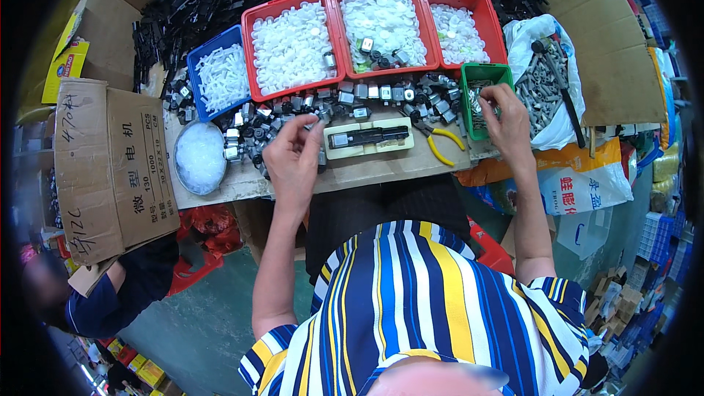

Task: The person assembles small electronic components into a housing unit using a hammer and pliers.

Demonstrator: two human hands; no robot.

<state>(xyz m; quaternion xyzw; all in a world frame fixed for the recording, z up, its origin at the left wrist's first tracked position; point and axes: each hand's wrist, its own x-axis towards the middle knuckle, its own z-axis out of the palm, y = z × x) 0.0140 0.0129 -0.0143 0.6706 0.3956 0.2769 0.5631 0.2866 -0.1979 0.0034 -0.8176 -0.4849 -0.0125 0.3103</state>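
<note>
Left hand (293, 152) pinches a small metal motor part (320, 116) at fingertips: rigid, light, probably slippery; grip its sides. Right hand (504, 119), fingers curled, reaches into the green bin (487, 72) of tiny metal pieces; whether it holds one is unclear.

Assembly workshop: parts bins (293, 48), cartons (110, 169).

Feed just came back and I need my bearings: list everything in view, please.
red bins: three, white parts inside, back of table
blue bin: one, white parts, left of red bins
green bin: one, right side
round bowl: one, clear pieces, left
small motors: many, grey-black, scattered mid-table
cream jig: one, centre
pliers: one, yellow handles
cardboard box: one, brown, left
left hand: over motors, pinching a small part
right hand: reaching into green bin
</note>
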